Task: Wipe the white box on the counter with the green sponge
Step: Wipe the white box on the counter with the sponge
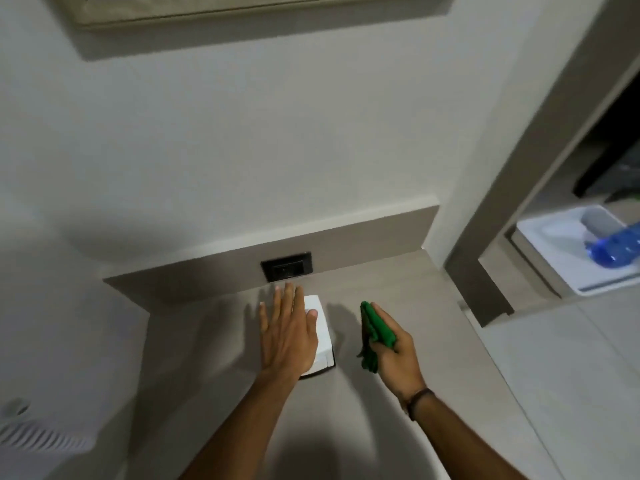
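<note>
Your left hand (289, 332) lies flat and spread on top of the white box (320, 336), which sits on the counter (398, 393) just near of the dark wall socket (287, 270). Only the box's right strip and near corner show past the hand. Your right hand (394, 351) is closed around the green sponge (375, 332), held just right of the box and apart from it; no wiping contact exists yet.

Risks, as judged from this pose:
1. The spread palm covers most of the top face, so a pass made now likely cleans only the exposed strip.
2. If the palm lifts, a sideways stroke may push the box left or far toward the socket, since it looks light.
3. If the sponge is wet, which you cannot tell here, drips near the socket are a hazard.

Containers: the box appears closed; its contents are not visible. Far right, beyond the partition, a white tray (554, 258) holds a blue plastic bottle (614, 245) lying on its side.
</note>
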